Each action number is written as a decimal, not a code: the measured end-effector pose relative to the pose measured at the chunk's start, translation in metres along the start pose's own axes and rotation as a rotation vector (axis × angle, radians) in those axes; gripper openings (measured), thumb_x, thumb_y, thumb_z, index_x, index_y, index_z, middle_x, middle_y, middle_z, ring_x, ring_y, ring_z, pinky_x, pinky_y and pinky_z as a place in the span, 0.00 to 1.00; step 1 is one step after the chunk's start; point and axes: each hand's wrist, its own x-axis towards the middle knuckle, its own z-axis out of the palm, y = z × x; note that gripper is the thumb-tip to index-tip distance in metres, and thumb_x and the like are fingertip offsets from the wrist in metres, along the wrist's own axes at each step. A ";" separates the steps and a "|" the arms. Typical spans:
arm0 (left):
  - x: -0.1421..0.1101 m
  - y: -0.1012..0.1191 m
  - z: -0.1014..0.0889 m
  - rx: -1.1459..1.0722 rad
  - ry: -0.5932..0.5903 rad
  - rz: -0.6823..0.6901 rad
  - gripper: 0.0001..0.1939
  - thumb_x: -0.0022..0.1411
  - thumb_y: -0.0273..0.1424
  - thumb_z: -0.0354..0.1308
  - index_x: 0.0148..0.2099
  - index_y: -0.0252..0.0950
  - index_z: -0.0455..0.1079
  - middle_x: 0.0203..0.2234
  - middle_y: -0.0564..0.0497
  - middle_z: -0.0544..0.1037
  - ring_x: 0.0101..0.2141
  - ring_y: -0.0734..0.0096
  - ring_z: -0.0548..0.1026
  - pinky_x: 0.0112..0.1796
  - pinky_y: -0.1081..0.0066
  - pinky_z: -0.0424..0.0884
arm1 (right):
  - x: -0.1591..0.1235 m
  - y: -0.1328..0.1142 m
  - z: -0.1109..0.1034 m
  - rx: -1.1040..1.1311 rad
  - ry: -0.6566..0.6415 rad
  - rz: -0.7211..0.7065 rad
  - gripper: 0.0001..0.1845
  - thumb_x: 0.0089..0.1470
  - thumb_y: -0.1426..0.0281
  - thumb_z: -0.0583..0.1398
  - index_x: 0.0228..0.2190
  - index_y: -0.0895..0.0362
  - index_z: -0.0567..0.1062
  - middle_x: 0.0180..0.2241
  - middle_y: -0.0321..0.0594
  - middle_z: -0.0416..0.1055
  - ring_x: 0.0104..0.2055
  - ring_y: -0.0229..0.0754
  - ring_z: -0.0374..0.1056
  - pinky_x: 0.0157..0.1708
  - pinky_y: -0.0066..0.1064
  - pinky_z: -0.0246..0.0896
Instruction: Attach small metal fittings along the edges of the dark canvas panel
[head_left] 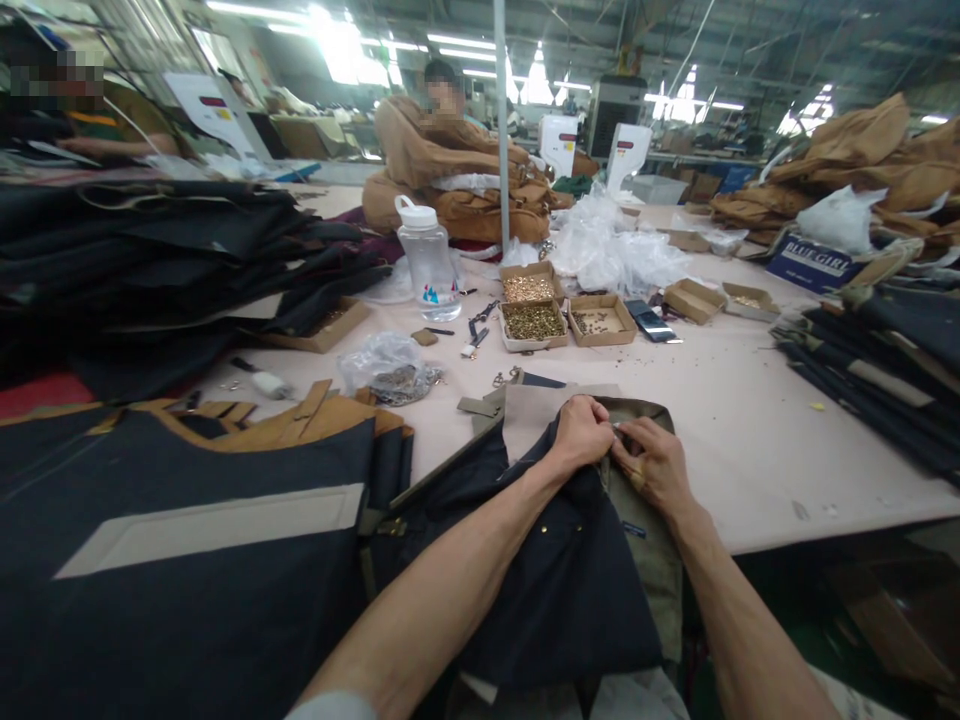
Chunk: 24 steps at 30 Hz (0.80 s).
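- closest to me, a dark navy garment (pixel 555 590) lies draped over the near edge of the worktop (pixel 750 430), with an olive-green piece (pixel 652 540) showing under it on the right side.
- my left hand (pixel 583 432) is clenched on a bunched fold of the navy cloth at its top edge; my right hand (pixel 654 466) sits just beside it, fingers (pixel 626 440) pinched on the same edge, thumb touching the cloth. whether something small sits between the fingertips, i cannot tell.
- to do this well, i judge i should keep the fold taut between both hands and keep the pinch close to the left fist, so the edge does not slip.
- left of me, a flat stack of navy panels with a tan stripe (pixel 210 525) and brown trim lies near.
- further out, a clear bag of metal bits (pixel 390 368), scissors (pixel 480 325) and open boxes of brass hardware (pixel 532 320) sit within reach.
- beyond those stand a plastic bottle (pixel 427 258) and heaps of brown garments (pixel 465 170), where other people work.
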 end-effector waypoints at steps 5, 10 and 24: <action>-0.002 0.001 -0.004 0.070 0.057 0.056 0.06 0.46 0.22 0.59 0.30 0.35 0.72 0.27 0.51 0.78 0.29 0.68 0.75 0.33 0.71 0.69 | 0.000 -0.002 -0.001 -0.052 -0.010 -0.009 0.15 0.63 0.59 0.59 0.42 0.54 0.81 0.36 0.43 0.74 0.29 0.41 0.67 0.31 0.32 0.62; -0.002 0.000 -0.005 0.135 0.075 0.106 0.06 0.47 0.22 0.59 0.30 0.36 0.71 0.27 0.50 0.77 0.29 0.67 0.74 0.33 0.71 0.69 | -0.001 -0.002 -0.001 -0.046 -0.001 -0.007 0.13 0.61 0.61 0.61 0.41 0.55 0.80 0.38 0.42 0.75 0.28 0.40 0.67 0.30 0.31 0.61; -0.005 0.003 -0.011 0.252 0.047 0.149 0.06 0.49 0.22 0.59 0.31 0.36 0.70 0.28 0.49 0.77 0.31 0.64 0.74 0.36 0.68 0.70 | -0.005 -0.006 -0.001 -0.220 -0.022 -0.003 0.12 0.62 0.63 0.59 0.42 0.55 0.79 0.42 0.44 0.75 0.35 0.43 0.70 0.33 0.31 0.61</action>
